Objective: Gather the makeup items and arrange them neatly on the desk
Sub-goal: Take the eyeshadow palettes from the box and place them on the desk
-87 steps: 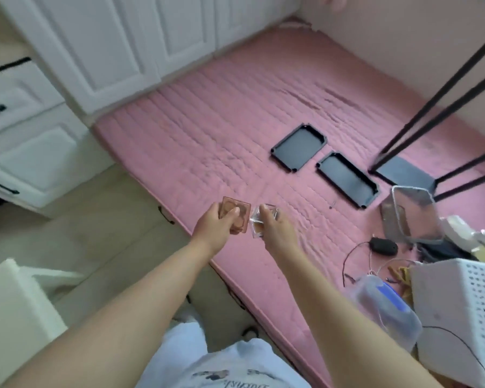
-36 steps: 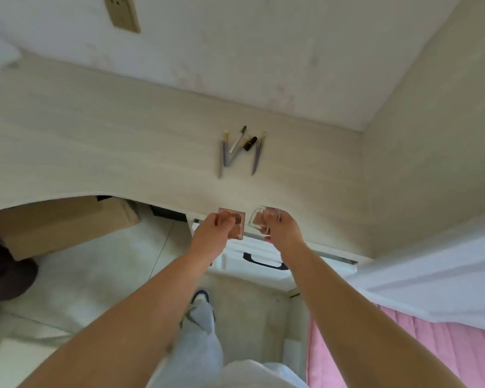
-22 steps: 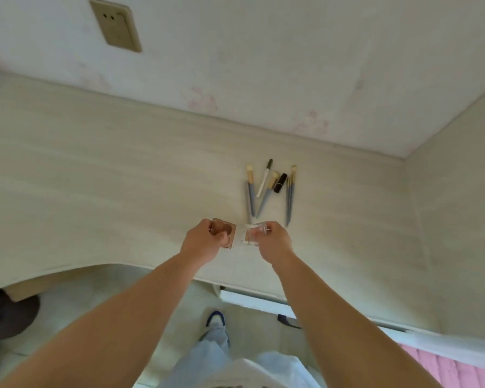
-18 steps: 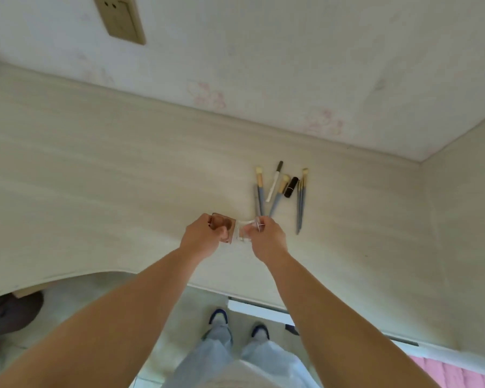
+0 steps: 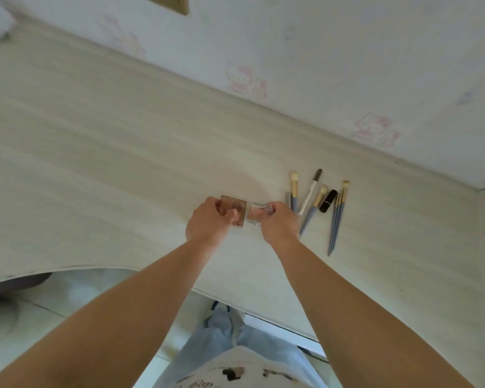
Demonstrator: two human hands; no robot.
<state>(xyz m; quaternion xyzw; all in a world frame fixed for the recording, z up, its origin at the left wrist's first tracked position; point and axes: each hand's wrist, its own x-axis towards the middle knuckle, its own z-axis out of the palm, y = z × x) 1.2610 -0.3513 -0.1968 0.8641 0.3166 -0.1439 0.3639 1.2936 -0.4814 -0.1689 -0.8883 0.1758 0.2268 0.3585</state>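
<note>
Both hands have carried their compacts farther over the bench [image 5: 101, 152]. Left hand [image 5: 207, 222] fingers pinch the brown compact [image 5: 233, 210]; right hand [image 5: 280, 222] fingers pinch the clear compact [image 5: 256, 215]. Just right lie brushes [image 5: 308, 217], a pen [image 5: 310, 191], a black lipstick [image 5: 328, 200].

On the tabletop [image 5: 101, 152], two compacts sit side by side: one [image 5: 233, 206] under the left hand [image 5: 207, 224], the other [image 5: 256, 215] under the right hand [image 5: 280, 224]. Brushes [image 5: 311, 211] and a tube [image 5: 328, 201] lie just right of them, near the wall [image 5: 319, 51].
</note>
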